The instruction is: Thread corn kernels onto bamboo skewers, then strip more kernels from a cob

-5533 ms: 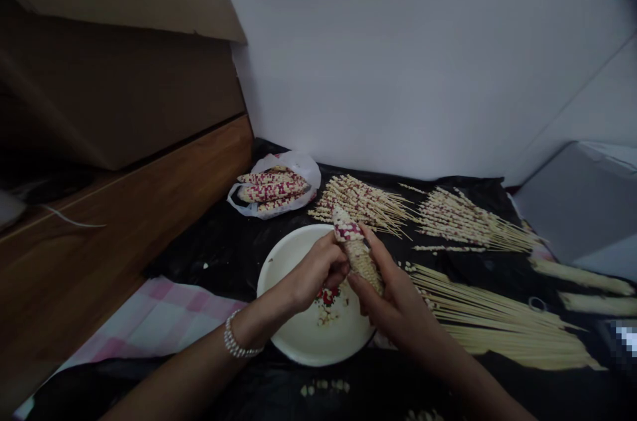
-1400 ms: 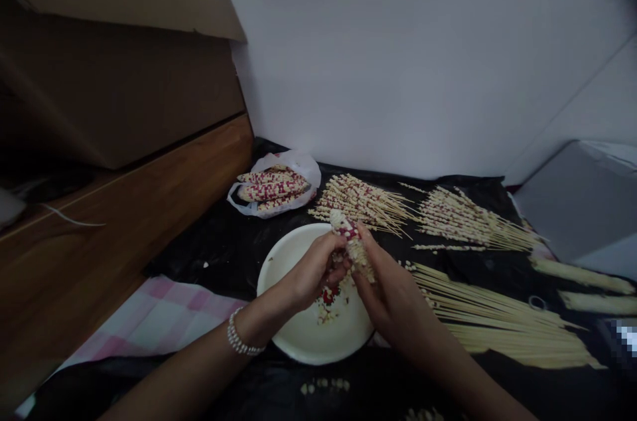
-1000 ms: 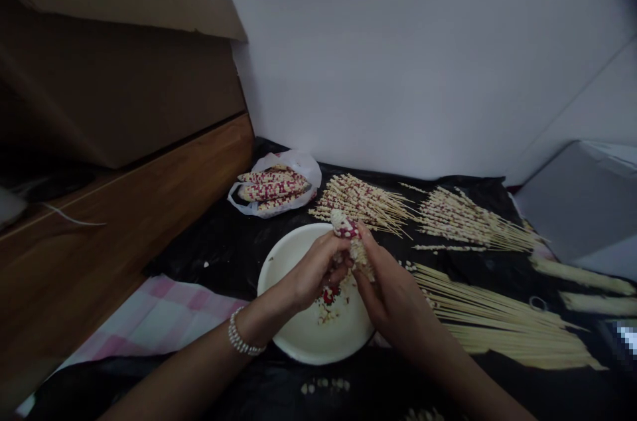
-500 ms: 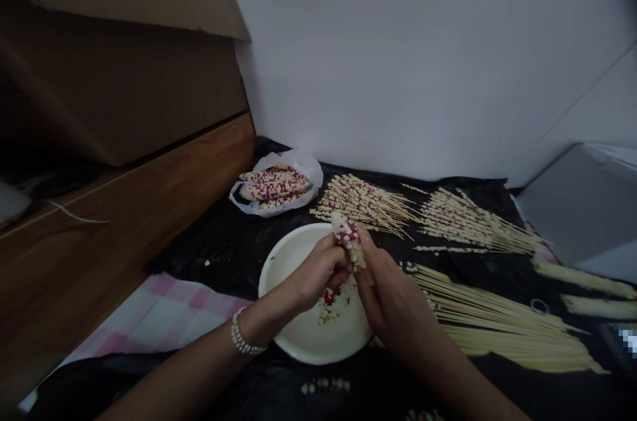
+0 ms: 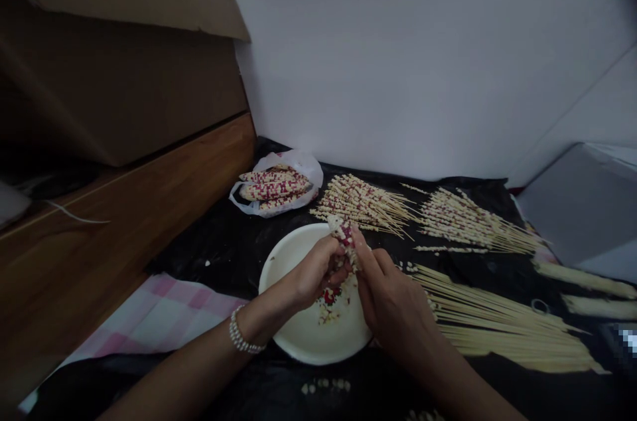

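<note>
The left hand [image 5: 313, 273] clenches the corn cob [image 5: 344, 240] from below, and the right hand [image 5: 391, 298] grasps it between thumb and fingers. Both hold it above the white basin [image 5: 311, 341], which sits on a black plastic sheet [image 5: 213, 261]. The cob likely feels stiff and light; its kernels seem brittle and loose, so the bare core looks the surest place to hold. Loose kernels [image 5: 328, 311] lie in the basin.

Head-worn camera, close above the left hand [image 5: 313, 273] and right hand [image 5: 393, 308], angled forward and down toward the black plastic sheet [image 5: 209, 268] and white wall [image 5: 398, 62].
</note>
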`<control>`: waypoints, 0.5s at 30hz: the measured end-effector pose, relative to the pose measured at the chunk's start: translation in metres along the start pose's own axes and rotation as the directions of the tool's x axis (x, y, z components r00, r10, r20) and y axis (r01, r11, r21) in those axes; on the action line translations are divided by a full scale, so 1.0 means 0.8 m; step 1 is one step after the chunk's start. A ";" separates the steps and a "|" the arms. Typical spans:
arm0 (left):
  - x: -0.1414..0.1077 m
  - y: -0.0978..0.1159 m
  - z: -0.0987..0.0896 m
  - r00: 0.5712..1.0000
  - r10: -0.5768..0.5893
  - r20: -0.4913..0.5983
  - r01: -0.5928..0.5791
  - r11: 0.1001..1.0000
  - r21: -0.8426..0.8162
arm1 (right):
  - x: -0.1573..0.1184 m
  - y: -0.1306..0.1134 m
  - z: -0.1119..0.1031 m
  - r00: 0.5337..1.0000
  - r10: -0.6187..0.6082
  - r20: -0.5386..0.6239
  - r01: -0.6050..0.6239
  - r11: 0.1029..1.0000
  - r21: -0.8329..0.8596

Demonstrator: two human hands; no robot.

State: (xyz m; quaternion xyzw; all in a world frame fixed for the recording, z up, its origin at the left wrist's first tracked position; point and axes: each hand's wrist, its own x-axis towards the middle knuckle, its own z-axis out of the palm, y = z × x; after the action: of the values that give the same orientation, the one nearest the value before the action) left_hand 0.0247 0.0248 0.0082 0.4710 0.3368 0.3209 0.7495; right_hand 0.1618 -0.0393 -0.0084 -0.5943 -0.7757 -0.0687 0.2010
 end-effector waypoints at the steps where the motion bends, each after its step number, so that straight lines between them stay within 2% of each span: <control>1: 0.001 -0.002 0.000 1.000 0.009 -0.003 -0.009 1.000 0.009 | 0.000 0.000 0.000 1.000 0.003 0.004 -0.003 1.000 0.013; 6: 0.006 -0.015 0.000 0.989 0.096 -0.113 -0.093 0.995 0.040 | 0.003 0.002 -0.004 1.000 0.014 0.021 -0.019 0.973 0.232; 8: 0.006 -0.016 -0.001 0.988 0.092 -0.124 -0.089 0.996 0.027 | 0.003 0.004 -0.005 1.000 0.009 0.018 -0.015 0.950 0.313; 12: 0.001 -0.005 0.000 0.999 0.038 0.030 -0.037 0.999 -0.037 | 0.004 0.007 -0.007 0.999 0.033 0.000 -0.031 0.946 0.323; 15: -0.002 0.003 0.002 0.996 0.066 0.063 -0.064 0.997 -0.034 | 0.004 0.006 -0.009 0.997 0.074 0.028 -0.079 0.958 0.275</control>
State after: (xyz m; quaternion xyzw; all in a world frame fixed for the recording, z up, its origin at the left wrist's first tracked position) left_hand 0.0245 0.0236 0.0115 0.4798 0.2919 0.3351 0.7565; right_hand 0.1675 -0.0377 -0.0017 -0.5904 -0.7559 0.0531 0.2778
